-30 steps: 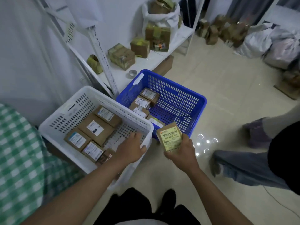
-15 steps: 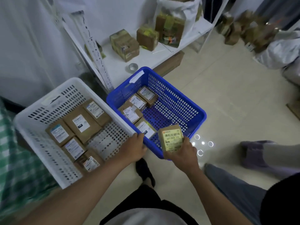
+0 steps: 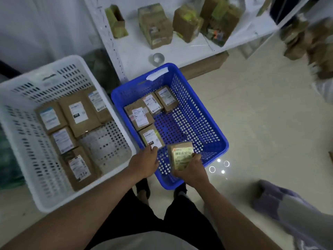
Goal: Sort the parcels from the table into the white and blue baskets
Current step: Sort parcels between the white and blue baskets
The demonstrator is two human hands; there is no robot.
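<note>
Two perforated baskets stand side by side on the floor (image 3: 261, 114): a white basket (image 3: 21, 150) at left, holding five labelled cardboard parcels, and a smaller blue basket (image 3: 207, 112) at right, holding four along its left wall. Behind them a low white shelf (image 3: 137, 49) carries further boxes and a roll of tape (image 3: 156, 59). The right hand (image 3: 191, 170) grips a small yellow-labelled parcel (image 3: 181, 154) over the near end of the blue basket, fingers curled round its lower edge. The left hand (image 3: 144, 164) rests on the blue basket's near-left rim, fingers curled over the edge.
</note>
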